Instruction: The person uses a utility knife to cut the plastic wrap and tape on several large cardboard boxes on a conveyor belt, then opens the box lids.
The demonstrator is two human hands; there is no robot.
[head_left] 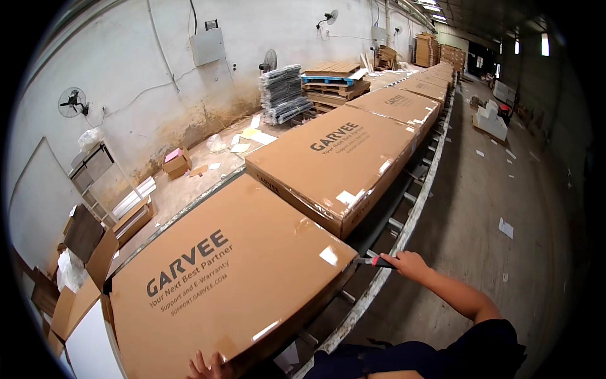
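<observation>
A large flat brown cardboard carton (pixel 233 284) lies in front of me on a roller conveyor. My left hand (pixel 211 367) is at its near edge, fingers spread on the top by the lower border of the view; the rest of the hand is cut off. Gripped in my right hand (pixel 410 264) is a hand tool (pixel 383 261) with a red and black handle and a narrow grey metal end. That end meets the carton's right far corner, beside a patch of shiny tape; its exact kind is too small to tell.
More flat cartons (pixel 328 164) line the conveyor (pixel 407 237) away from me. An opened box with white boards (pixel 95 341) stands at the left. Beyond are a stack of grey wrapped sheets (pixel 281 95), wooden pallets (pixel 334 79) and wall fans (pixel 72 102). Paper scraps (pixel 505 228) litter the right floor.
</observation>
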